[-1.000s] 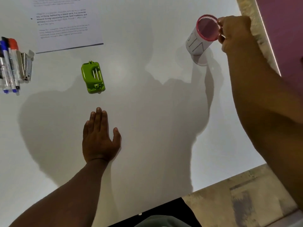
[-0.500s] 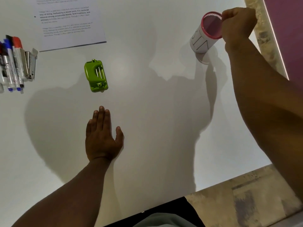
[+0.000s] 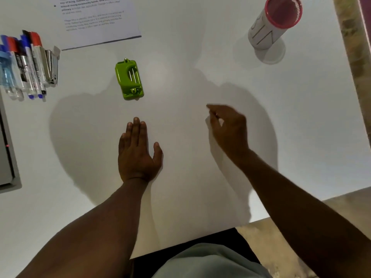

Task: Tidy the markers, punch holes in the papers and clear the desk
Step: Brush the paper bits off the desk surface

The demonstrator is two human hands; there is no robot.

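Several markers [image 3: 26,63] with red, blue and black caps lie side by side at the desk's left edge. A sheet of printed paper [image 3: 96,19] lies at the top left. Below it sits a green hole punch [image 3: 129,79]. A white cup with a pink rim [image 3: 273,23] stands alone at the top right. My left hand [image 3: 137,151] rests flat on the desk, fingers straight, below the punch. My right hand [image 3: 228,127] hovers over the middle of the desk with loosely curled fingers and holds nothing.
A metal stapler [image 3: 51,67] lies beside the markers. A grey flat device [image 3: 6,153] lies at the left edge. The white desk [image 3: 200,81] ends at the right and near sides, with patterned floor [image 3: 353,47] beyond.
My right hand has let go of the pink-rimmed cup and drawn back to the middle of the desk. The cup stays at the top right. My left hand has not moved.
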